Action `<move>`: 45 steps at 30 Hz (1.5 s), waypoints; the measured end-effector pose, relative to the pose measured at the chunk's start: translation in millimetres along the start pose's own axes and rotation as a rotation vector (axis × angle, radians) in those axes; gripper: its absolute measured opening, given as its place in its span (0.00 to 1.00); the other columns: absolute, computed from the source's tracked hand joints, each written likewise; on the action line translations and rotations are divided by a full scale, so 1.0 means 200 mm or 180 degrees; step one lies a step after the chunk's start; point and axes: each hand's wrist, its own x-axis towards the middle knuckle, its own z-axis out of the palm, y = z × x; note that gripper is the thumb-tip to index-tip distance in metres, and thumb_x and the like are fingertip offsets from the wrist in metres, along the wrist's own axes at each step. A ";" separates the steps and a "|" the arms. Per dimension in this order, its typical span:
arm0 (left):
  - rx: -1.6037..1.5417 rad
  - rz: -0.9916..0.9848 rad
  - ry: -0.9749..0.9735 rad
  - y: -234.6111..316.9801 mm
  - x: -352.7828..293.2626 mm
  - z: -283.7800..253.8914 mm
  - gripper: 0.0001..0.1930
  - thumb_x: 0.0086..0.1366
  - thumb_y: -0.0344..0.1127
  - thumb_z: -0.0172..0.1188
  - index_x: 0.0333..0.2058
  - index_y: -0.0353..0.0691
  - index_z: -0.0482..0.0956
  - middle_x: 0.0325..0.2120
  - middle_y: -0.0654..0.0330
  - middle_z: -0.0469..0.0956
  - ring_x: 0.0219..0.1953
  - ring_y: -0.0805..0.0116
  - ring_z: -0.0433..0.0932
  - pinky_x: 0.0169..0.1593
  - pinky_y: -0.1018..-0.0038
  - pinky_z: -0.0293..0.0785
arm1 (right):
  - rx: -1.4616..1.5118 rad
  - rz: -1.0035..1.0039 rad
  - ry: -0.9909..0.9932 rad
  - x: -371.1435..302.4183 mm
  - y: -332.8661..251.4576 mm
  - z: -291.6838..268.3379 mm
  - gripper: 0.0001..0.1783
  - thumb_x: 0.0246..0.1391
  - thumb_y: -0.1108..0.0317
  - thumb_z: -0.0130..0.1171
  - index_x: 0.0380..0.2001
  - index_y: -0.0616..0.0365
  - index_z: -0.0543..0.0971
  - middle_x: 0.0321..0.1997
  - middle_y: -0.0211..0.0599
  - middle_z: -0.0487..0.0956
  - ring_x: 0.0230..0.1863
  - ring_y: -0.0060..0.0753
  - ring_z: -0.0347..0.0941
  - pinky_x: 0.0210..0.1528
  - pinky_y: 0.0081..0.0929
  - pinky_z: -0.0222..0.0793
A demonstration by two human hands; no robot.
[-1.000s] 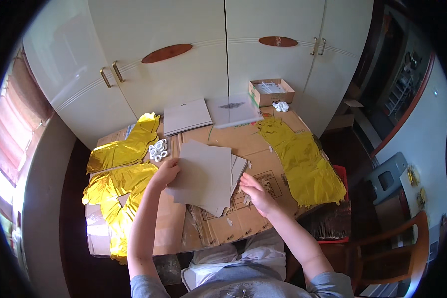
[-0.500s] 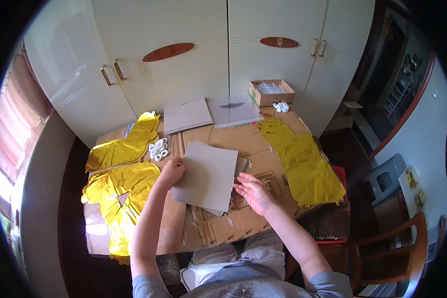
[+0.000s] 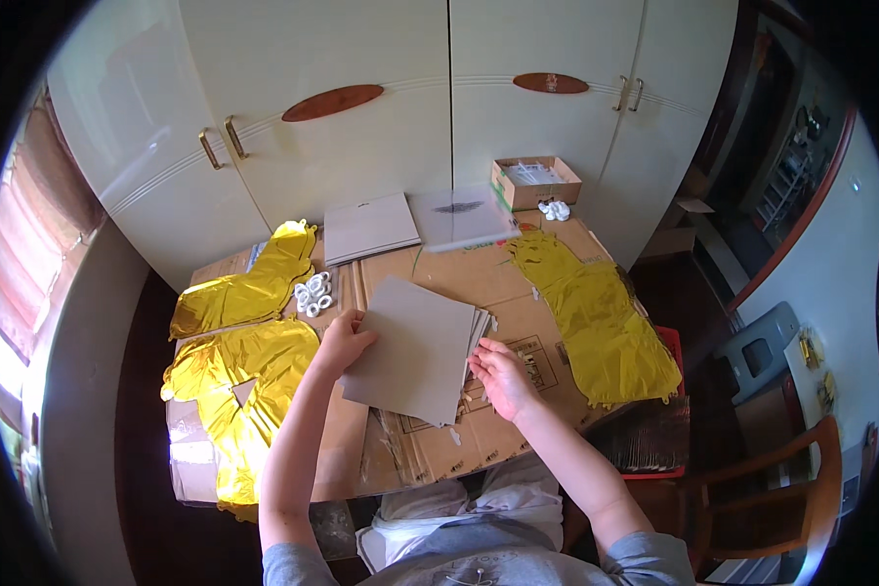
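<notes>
A stack of grey cardboard sheets (image 3: 415,347) lies slanted in the middle of the table, its right-hand edges fanned slightly apart. At the stack's left edge, my left hand (image 3: 345,344) is closed, with the thumb lying over the top sheet. My right hand (image 3: 501,379) has its fingers bent in against the opposite edge, pinching at the sheets' margin; the fingertips are partly hidden there. Just beyond my left hand lies a cluster of white rings (image 3: 313,294), which look like rolls of ribbon or tape.
Gold foil pieces lie at left (image 3: 249,356) and a further gold foil piece (image 3: 601,332) at right. Behind are another grey sheet stack (image 3: 371,229), a clear plastic sheet (image 3: 459,220), a carton (image 3: 535,193) and a white bundle (image 3: 554,210). A wooden chair (image 3: 820,488) stands right.
The stack has turned slightly clockwise and its right edges have fanned out more. My right hand's fingers have bent inward onto the edge; my left thumb now lies over the top sheet.
</notes>
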 end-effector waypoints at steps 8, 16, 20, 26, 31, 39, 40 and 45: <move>-0.1180 0.0051 -0.0198 0.07 -0.01 -0.04 0.14 0.50 0.23 0.56 0.37 0.37 0.67 0.29 0.58 0.74 0.28 0.72 0.73 0.31 0.76 0.71 | 0.0018 0.0128 -0.0354 0.00 -0.04 -0.03 0.24 0.49 0.71 0.50 0.50 0.67 0.60 0.46 0.40 0.66 0.47 0.29 0.63 0.54 0.26 0.57; -0.2588 0.1030 0.0171 0.11 -0.09 -0.20 0.14 0.55 0.21 0.49 0.42 0.37 0.66 0.35 0.59 0.73 0.37 0.73 0.72 0.42 0.75 0.69 | -0.5133 -0.2927 -0.0926 -0.02 -0.19 -0.10 0.15 0.49 0.64 0.53 0.40 0.55 0.74 0.47 0.36 0.71 0.54 0.36 0.61 0.56 0.34 0.55; -0.2958 0.1270 0.0486 0.02 -0.11 -0.22 0.13 0.55 0.21 0.49 0.41 0.36 0.68 0.36 0.60 0.73 0.41 0.74 0.71 0.47 0.76 0.65 | -0.5837 -0.3413 -0.1583 -0.08 -0.17 -0.09 0.09 0.41 0.66 0.57 0.30 0.51 0.79 0.40 0.24 0.75 0.44 0.27 0.66 0.45 0.30 0.61; -0.2756 0.1440 0.0325 -0.18 -0.11 -0.18 0.14 0.53 0.20 0.50 0.39 0.38 0.69 0.36 0.60 0.74 0.40 0.73 0.72 0.48 0.75 0.65 | -0.5629 -0.3828 -0.2081 -0.03 -0.09 -0.03 0.06 0.39 0.71 0.53 0.22 0.51 0.78 0.26 0.21 0.75 0.33 0.23 0.69 0.37 0.23 0.63; -0.2126 0.1122 0.0326 -0.20 -0.13 -0.16 0.07 0.54 0.24 0.55 0.33 0.37 0.75 0.30 0.62 0.77 0.34 0.75 0.74 0.42 0.77 0.69 | -0.5534 -0.3793 -0.2061 0.03 -0.07 -0.02 0.05 0.38 0.70 0.53 0.21 0.51 0.79 0.27 0.21 0.77 0.32 0.22 0.70 0.37 0.23 0.64; -0.2555 0.1126 0.0643 -0.26 -0.06 -0.21 0.05 0.57 0.24 0.53 0.31 0.36 0.76 0.30 0.62 0.77 0.33 0.76 0.74 0.39 0.79 0.69 | -0.5298 -0.3777 -0.1938 0.14 -0.01 0.06 0.06 0.39 0.71 0.53 0.20 0.51 0.79 0.27 0.22 0.78 0.33 0.22 0.71 0.38 0.23 0.65; -0.2715 0.1180 0.0717 -0.23 -0.07 -0.21 0.05 0.57 0.24 0.53 0.32 0.36 0.76 0.31 0.62 0.77 0.34 0.76 0.74 0.40 0.79 0.69 | -0.5255 -0.3802 -0.1907 0.15 0.00 0.07 0.05 0.39 0.71 0.53 0.20 0.51 0.79 0.27 0.22 0.78 0.33 0.23 0.71 0.38 0.24 0.65; -0.3192 0.1290 0.0874 -0.25 -0.05 -0.22 0.05 0.57 0.25 0.53 0.34 0.37 0.75 0.34 0.61 0.76 0.38 0.74 0.73 0.44 0.77 0.69 | -0.5421 -0.3651 -0.2097 0.16 -0.02 0.13 0.07 0.44 0.72 0.52 0.26 0.51 0.80 0.29 0.24 0.79 0.37 0.26 0.72 0.43 0.25 0.66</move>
